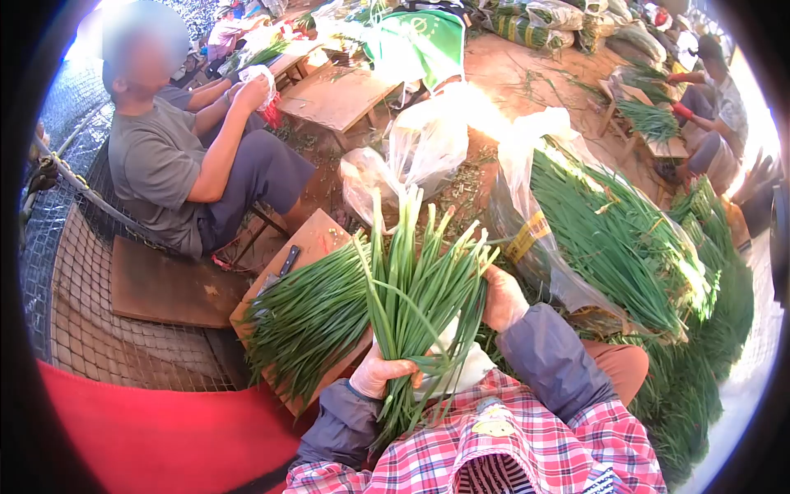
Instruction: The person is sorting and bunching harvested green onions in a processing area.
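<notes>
A bunch of long green chives [420,288], pale at the upper cut ends, stands fanned out before my chest. My left hand [383,375] is closed around its lower leafy part, thumb across the front. At the bunch's right edge is my right hand [504,300], curled against the upper stalks, its fingertips partly hidden behind them. Just left, a pile of chives [313,317] lies on a wooden board [317,235]. A knife [288,262] with a dark handle rests at that board's far left side.
An open plastic bag [527,239] full of chives lies to the right, with more loose chives [699,387] beyond. A clear plastic bag [424,148] sits ahead. A seated person [156,152] works at left, another person [716,107] at far right. Red fabric [156,428] covers the lower left.
</notes>
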`<state>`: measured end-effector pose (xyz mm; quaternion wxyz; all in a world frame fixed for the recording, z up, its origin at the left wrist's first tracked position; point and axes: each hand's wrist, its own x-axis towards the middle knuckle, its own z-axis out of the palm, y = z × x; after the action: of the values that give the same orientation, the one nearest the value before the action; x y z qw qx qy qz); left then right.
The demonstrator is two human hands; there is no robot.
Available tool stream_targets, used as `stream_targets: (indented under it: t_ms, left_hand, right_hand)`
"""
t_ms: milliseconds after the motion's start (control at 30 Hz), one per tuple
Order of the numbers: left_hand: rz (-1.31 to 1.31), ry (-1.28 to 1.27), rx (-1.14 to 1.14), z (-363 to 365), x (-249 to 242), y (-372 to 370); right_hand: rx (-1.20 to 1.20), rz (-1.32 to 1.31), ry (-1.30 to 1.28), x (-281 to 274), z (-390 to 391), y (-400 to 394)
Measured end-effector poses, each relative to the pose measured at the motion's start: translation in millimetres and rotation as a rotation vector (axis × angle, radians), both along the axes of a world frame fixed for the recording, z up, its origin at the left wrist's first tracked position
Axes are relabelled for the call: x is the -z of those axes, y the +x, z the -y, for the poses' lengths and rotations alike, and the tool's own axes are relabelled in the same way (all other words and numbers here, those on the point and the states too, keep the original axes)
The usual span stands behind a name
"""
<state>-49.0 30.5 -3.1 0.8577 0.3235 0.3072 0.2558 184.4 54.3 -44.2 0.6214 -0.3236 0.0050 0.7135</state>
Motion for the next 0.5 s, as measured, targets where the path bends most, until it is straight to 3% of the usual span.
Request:
stream_targets:
  t_ms: [200, 333, 433, 500]
  left_hand:
    - [0.008, 0.043, 0.074, -1.6, 12.0, 5.0]
    - [0.191, 0.07, 0.16, -15.3, 45.1, 3.1]
    - [-0.019, -0.059, -0.051, -3.4, 10.3, 32.0]
    - [-0.212, 0.12, -0.017, -5.8, 24.8, 43.8]
  right_hand:
    - [0.02, -0.103, 0.02, 18.7, 6.8, 5.1]
    - [0.044, -0.04, 0.079, 20.6, 22.5, -0.1]
    - [0.028, -0.121, 0.07, 2.1, 13.5, -1.2]
    - [0.007, -0.155, 0.241, -6.6, 7.3, -0.2]
